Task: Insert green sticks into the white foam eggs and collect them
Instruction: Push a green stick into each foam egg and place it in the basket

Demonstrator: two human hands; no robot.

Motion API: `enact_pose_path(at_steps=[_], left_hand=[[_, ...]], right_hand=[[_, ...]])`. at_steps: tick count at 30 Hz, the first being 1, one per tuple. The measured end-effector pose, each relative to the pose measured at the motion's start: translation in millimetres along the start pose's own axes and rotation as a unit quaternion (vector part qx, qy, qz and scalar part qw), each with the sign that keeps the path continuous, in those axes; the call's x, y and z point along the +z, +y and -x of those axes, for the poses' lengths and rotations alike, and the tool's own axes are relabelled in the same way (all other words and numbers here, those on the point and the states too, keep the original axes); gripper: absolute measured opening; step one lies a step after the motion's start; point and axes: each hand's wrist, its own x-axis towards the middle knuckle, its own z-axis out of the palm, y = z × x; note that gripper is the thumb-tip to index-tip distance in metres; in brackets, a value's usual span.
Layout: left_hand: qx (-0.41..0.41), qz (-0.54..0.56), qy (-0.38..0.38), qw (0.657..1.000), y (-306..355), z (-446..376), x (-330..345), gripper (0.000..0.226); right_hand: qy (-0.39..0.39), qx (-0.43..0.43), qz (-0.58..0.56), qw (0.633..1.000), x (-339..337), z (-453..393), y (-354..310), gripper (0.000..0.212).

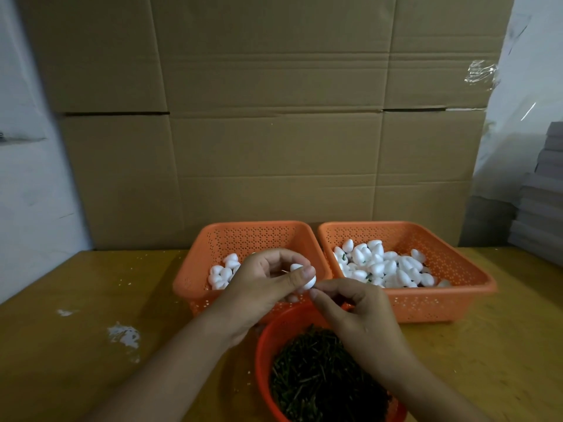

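My left hand (268, 284) grips a white foam egg (307, 280) between thumb and fingers, above the near edge of the left orange basket (213, 239). My right hand (356, 312) pinches its thumb and forefinger together right at the egg's lower end; a stick between them is too small to make out. A round red bowl (262, 354) of dark green sticks (320, 379) sits close to me, under my right wrist. The left basket holds plain eggs (224, 271). The right orange basket (457, 269) holds eggs with green sticks (384, 266).
The baskets stand side by side on a yellow-brown table (91, 330), with flattened cardboard boxes (274, 117) upright behind them. White foam crumbs (123, 335) lie on the table to the left. A stack of grey sheets (542, 208) stands at the far right.
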Motion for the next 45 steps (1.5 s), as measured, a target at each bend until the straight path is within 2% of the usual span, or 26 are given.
enact_pose_path(at_steps=[5, 9, 13, 19, 25, 29, 34, 45], left_hand=[[-0.003, 0.002, 0.008, 1.000, -1.0, 1.7, 1.6, 0.025], [0.001, 0.041, 0.020, 0.999, -5.8, 3.9, 5.0, 0.046], [-0.011, 0.070, 0.040, 0.997, -11.1, 5.1, 7.5, 0.051], [-0.007, 0.080, 0.038, 0.996, -12.0, 4.9, 10.4, 0.033], [-0.001, 0.082, 0.038, 0.996, -13.2, 5.3, 11.5, 0.033], [0.006, 0.061, 0.038, 0.997, -16.2, 6.4, 15.4, 0.026], [-0.002, 0.057, 0.029, 0.998, -19.8, 6.1, 20.6, 0.039], [-0.006, 0.044, 0.042, 0.998, -21.2, 6.2, 19.5, 0.038]], right_hand=[[-0.013, -0.011, -0.006, 1.000, -3.3, 0.0, -0.1, 0.017], [-0.002, -0.011, -0.019, 1.000, -3.2, 0.2, 0.9, 0.016], [0.011, -0.011, -0.014, 1.000, -1.2, 1.6, 2.3, 0.013], [0.017, -0.018, -0.004, 1.000, -0.8, 3.6, 1.1, 0.009], [0.048, -0.011, 0.020, 0.999, -5.3, 1.9, 5.1, 0.004], [0.064, -0.012, 0.037, 0.997, -12.3, 4.1, 9.3, 0.009], [0.053, -0.015, 0.047, 0.997, -15.3, 13.8, 11.0, 0.010], [0.027, -0.027, 0.078, 0.996, -22.5, 12.3, 6.2, 0.010]])
